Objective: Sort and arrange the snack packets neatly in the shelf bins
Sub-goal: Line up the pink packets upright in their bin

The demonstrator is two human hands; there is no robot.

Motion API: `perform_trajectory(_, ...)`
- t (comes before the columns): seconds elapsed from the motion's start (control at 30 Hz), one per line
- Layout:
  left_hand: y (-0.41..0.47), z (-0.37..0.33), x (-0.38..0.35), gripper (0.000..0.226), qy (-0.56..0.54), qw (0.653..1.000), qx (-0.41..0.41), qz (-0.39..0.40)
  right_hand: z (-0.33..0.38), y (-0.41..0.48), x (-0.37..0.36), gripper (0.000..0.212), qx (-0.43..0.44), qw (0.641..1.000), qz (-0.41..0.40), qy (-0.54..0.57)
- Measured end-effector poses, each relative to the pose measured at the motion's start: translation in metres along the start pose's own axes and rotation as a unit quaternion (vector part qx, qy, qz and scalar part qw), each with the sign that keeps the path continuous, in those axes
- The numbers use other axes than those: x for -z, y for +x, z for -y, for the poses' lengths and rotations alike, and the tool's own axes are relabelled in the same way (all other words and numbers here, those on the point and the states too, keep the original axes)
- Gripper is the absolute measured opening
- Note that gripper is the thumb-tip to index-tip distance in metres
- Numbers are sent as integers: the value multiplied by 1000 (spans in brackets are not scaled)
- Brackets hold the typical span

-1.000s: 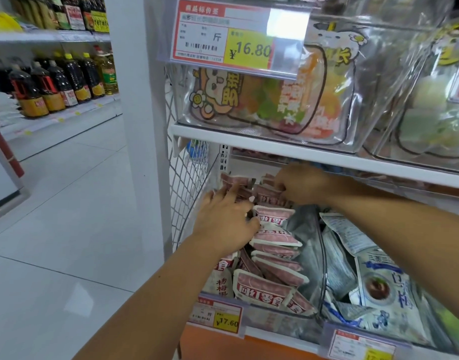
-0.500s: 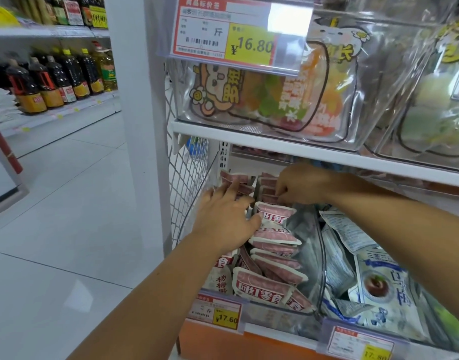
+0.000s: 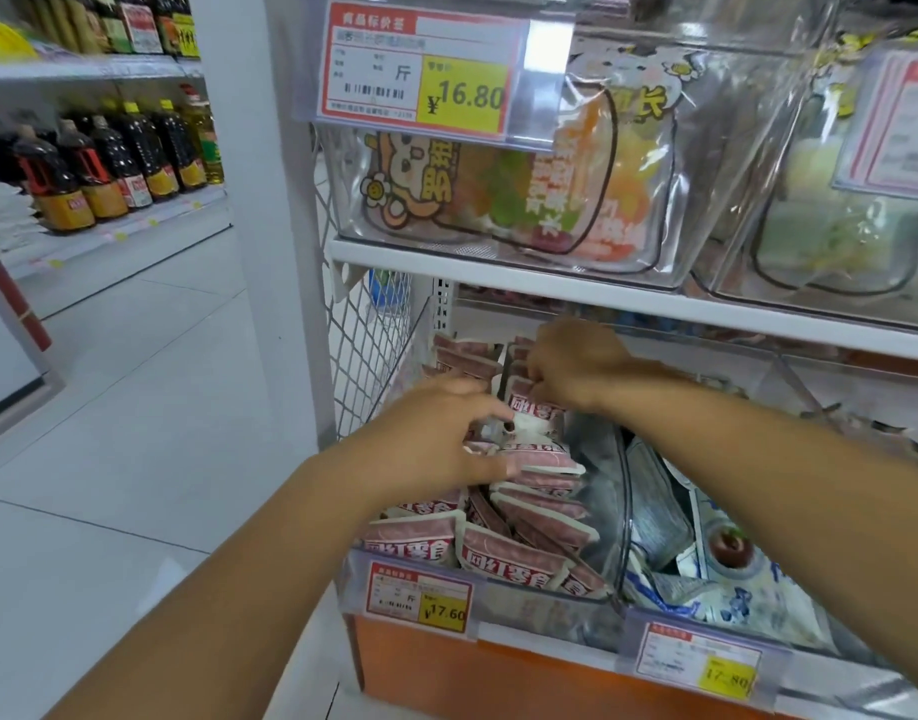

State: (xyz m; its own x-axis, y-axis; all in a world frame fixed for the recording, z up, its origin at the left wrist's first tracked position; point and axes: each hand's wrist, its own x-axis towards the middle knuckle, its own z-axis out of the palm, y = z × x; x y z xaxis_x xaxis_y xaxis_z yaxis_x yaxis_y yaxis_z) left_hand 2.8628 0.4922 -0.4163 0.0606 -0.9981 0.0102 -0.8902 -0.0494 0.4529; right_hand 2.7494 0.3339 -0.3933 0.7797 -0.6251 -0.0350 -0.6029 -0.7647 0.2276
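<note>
One white shelf runs above your arms. Below it, the clear bin at the left end is packed with pink packets standing in rough rows; blue-and-white bags lie just beside it on the right. Your left hand is curled round one packet mid-row. Your right hand is at the back of the same bin, fingers bent onto the packets there, seemingly pinching them, though blur hides the grip. A 17.60 tag fronts the bin.
</note>
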Motion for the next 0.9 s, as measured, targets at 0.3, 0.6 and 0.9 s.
perform_trajectory(0.3, -3, -4, -9, 65, 26, 999, 17, 5, 5, -52, 18, 33, 125, 972, 165, 115)
perform_trajectory(0.6, -47, -15, 5, 90, 20, 993, 23, 112, -6, -8, 24, 7, 86, 947, 266, 157)
perform_trajectory(0.9, -48, -4, -29, 61, 184, 983, -3, 0, 16, -5, -7, 30, 73, 966, 242, 45)
